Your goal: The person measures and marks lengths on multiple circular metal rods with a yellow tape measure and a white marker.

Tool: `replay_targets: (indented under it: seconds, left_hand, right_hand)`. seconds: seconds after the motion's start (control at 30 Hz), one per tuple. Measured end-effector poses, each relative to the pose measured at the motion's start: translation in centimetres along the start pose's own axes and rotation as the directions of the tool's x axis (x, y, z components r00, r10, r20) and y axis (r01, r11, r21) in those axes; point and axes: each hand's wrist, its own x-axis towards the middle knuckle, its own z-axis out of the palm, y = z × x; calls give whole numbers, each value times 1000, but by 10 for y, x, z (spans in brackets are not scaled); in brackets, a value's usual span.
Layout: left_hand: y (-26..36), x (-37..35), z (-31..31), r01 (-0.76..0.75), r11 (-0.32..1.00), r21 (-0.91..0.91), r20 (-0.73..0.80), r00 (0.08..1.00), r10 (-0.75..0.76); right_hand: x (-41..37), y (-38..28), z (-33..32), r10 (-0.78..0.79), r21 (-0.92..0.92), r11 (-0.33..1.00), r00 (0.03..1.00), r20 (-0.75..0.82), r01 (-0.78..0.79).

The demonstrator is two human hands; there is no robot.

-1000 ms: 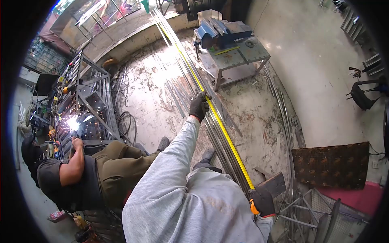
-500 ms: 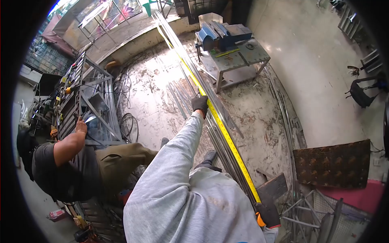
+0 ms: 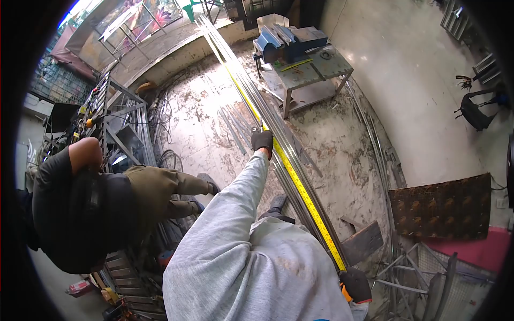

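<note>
A yellow tape measure blade (image 3: 302, 190) stretches along a bundle of long metal tubes (image 3: 235, 67). My left hand (image 3: 262, 140), in a dark glove, is closed beside the blade, over the tubes. A small metallic piece (image 3: 257, 130) sticks out of its fingers; what it is I cannot make out. At the near end of the blade, my right hand (image 3: 355, 285), also gloved, wraps round the orange-and-black tape measure case (image 3: 346, 293), mostly hidden by the glove.
To the left stands a co-worker (image 3: 107, 206) beside metal frames (image 3: 126, 115). A metal work table (image 3: 316, 69) with blue equipment is ahead to the right. More tubes (image 3: 372, 131), a rusty sheet (image 3: 441, 207) and a dark board (image 3: 362, 243) lie on the right. Cables (image 3: 171, 158) lie left.
The co-worker has turned, drawing an arm back from the frames. My view has shifted slightly; my left hand sits a little lower along the tubes. My right hand stays at the tape measure case.
</note>
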Motion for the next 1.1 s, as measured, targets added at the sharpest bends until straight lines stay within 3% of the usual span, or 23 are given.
replay_targets:
  seconds: [0.1,0.17,0.2,0.27,0.33,0.37,0.4,0.43,0.47,0.5,0.57,0.63,0.7,0.73,0.9,0.97,1.03,1.1]
  left_hand:
    - [-6,-1,-4,-26,996,-81,-4,1000,26]
    - [-14,7,-2,-36,970,-241,51,997,50]
    - [-12,6,-3,-36,971,-237,51,997,49]
    - [-5,-3,-11,148,845,-514,274,962,-2]
    - [5,-8,-20,287,767,-574,409,912,-35]
    - [5,-5,-21,352,700,-621,447,893,-53]
    - [-1,5,-23,382,646,-661,499,867,-2]
    - [8,-2,-26,389,602,-697,494,869,10]
    - [2,8,-33,425,569,-704,588,798,132]
    - [3,13,-32,458,512,-726,599,787,145]
    - [8,15,-35,481,499,-721,592,801,83]
    - [6,18,-33,480,461,-747,567,821,65]
    - [12,12,-39,498,446,-744,595,796,105]
    - [27,-5,-41,469,436,-768,551,831,77]
    - [25,5,-40,556,416,-719,616,788,11]
    - [27,0,-43,596,385,-705,666,743,69]
    - [15,6,-43,554,424,-716,666,724,179]
    - [31,-13,-49,591,330,-736,651,752,105]
  right_hand:
    - [2,9,3,-17,35,999,1000,4,17]
    - [3,10,2,-20,68,997,1000,4,19]
    - [4,-5,3,3,-21,1000,1000,-1,-3]
    - [4,-11,4,43,-102,994,999,-8,-44]
    - [8,18,2,19,1,1000,999,-29,-19]
    - [12,41,2,-244,-244,944,968,-65,221]
    - [10,32,1,-273,-581,793,959,-72,182]
    - [11,20,5,-378,-619,762,907,-183,193]
    - [12,13,10,-478,-660,727,831,-285,192]
    - [12,15,10,-470,-723,680,829,-301,123]
    - [14,13,14,-443,-770,637,834,-329,35]
    - [15,0,21,-591,-845,534,714,-376,-3]
    - [13,6,25,-587,-858,513,715,-381,-35]
    - [12,9,27,-599,-875,480,707,-376,-58]
    - [4,2,37,-633,-888,446,663,-400,-111]
    - [2,-1,40,-649,-887,442,635,-419,-133]
    - [0,-2,43,-717,-891,431,545,-435,-144]
    - [-6,-12,43,-686,-887,423,573,-448,-187]
